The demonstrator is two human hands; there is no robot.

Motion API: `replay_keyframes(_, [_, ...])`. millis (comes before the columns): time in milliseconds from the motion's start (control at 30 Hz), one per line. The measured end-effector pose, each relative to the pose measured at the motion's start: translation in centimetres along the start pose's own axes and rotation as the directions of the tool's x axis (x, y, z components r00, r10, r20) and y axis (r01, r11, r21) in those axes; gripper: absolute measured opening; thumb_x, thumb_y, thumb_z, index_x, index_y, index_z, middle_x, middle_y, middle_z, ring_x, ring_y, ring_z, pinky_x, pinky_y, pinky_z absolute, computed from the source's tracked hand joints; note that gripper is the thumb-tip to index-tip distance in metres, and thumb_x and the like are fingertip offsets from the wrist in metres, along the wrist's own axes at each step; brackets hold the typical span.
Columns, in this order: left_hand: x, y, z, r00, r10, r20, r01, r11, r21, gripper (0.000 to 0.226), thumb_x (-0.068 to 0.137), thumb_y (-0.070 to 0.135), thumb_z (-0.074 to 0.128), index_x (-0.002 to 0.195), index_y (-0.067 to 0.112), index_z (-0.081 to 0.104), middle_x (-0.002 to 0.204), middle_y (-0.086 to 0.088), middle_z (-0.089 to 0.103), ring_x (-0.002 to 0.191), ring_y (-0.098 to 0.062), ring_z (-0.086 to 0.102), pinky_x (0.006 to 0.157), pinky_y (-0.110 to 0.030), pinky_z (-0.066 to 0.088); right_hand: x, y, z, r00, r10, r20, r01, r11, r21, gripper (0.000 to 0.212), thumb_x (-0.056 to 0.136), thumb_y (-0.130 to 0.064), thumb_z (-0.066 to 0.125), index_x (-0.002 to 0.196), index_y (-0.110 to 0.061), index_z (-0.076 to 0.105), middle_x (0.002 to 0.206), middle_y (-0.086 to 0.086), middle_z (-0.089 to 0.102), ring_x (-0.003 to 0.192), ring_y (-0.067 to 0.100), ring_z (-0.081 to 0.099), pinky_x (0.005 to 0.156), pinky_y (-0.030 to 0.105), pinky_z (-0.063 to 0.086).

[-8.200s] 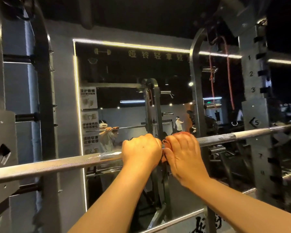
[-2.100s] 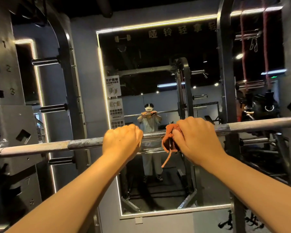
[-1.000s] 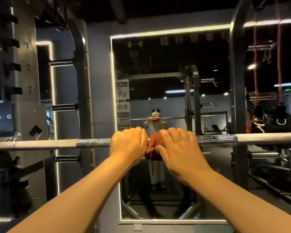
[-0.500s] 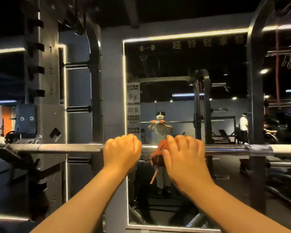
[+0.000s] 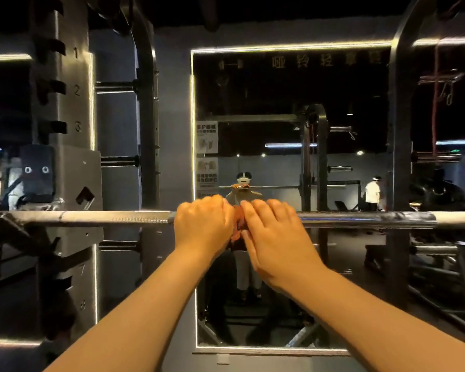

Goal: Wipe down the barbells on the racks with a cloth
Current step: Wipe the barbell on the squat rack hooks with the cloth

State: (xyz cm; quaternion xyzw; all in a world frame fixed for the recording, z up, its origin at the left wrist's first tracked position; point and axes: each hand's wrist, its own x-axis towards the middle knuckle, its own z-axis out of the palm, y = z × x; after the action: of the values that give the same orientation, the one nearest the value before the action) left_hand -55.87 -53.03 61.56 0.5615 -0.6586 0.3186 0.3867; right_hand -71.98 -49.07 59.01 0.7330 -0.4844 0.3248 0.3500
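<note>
The bar (image 5: 113, 218) is a long steel rod running from 9 o'clock to 3 o'clock across my view. It is finely knurled and dull towards 9, smooth and glossy towards 3. It rests on the rack (image 5: 65, 162), a grey slotted metal post with numbers on it at 9 to 10 o'clock. A mirror (image 5: 279, 103) edged with a light strip fills 12 o'clock.

Half a second ago my hands sat a little apart and a tail of cloth hung below the bar. Now they are almost knuckle to knuckle, and only a crumpled orange fold of the cloth (image 5: 237, 229) shows between them at the centre.

My left hand (image 5: 203, 224) is clenched over the bare bar, fingers curled down its far side. My right hand (image 5: 277, 237), at its 3 o'clock side, lies over the bar with fingers bent less tightly, grasping the cloth against the steel. Motion blur hides its fingertips.
</note>
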Motion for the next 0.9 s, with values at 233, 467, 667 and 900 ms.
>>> replay_keyframes(233, [-1.0, 2.1, -1.1, 1.000, 0.011, -0.007, -0.013, 0.974, -0.227, 0.052, 0.100, 0.045, 0.021, 0.132, 0.025, 0.056, 0.129, 0.005, 0.063, 0.122, -0.013, 0.056, 0.117, -0.046, 0.030, -0.3, 4.7, -1.9, 0.987, -0.140, 0.082, 0.119, 0.969, 0.218, 0.056, 0.103, -0.038, 0.049, 0.156, -0.025, 0.034, 0.151, -0.003, 0.048, 0.139, 0.017, 0.044, 0.118, 0.036, 0.035])
replay_keyframes(467, [-2.1, 6.5, -0.4, 0.964, 0.257, 0.072, -0.237, 0.948, -0.215, 0.064, 0.100, 0.055, 0.015, 0.147, 0.022, 0.043, 0.132, 0.003, 0.057, 0.122, -0.020, 0.051, 0.109, -0.043, 0.037, -0.6, 8.1, -3.2, 0.981, -0.173, 0.092, 0.129, 0.924, 0.360, 0.048, 0.101, -0.040, 0.050, 0.145, -0.028, 0.037, 0.115, -0.014, 0.058, 0.096, 0.005, 0.059, 0.081, 0.018, 0.044])
replay_keyframes(667, [-2.1, 2.8, 0.5, 0.975, 0.212, -0.073, -0.218, 0.971, -0.099, 0.045, 0.104, 0.045, 0.029, 0.121, 0.019, 0.062, 0.116, -0.001, 0.067, 0.108, -0.025, 0.063, 0.104, -0.039, 0.037, -2.5, 15.2, -3.5, 0.996, -0.070, 0.059, 0.075, 0.994, -0.076, 0.045, 0.100, -0.043, 0.008, 0.083, -0.030, 0.048, 0.071, -0.011, 0.048, 0.059, 0.006, 0.046, 0.053, 0.025, 0.039])
replay_keyframes(900, [-2.7, -2.3, 1.2, 0.889, -0.369, -0.273, 0.282, 0.908, -0.309, 0.045, 0.101, 0.036, 0.024, 0.097, 0.018, 0.065, 0.096, 0.004, 0.060, 0.101, -0.027, 0.059, 0.120, -0.059, 0.022, -4.1, 19.1, -2.8, 0.968, 0.051, -0.245, -0.086, 0.988, -0.132, 0.041, 0.099, -0.035, 0.025, 0.062, -0.029, 0.041, 0.054, -0.011, 0.028, 0.047, 0.002, 0.013, 0.049, 0.020, 0.003])
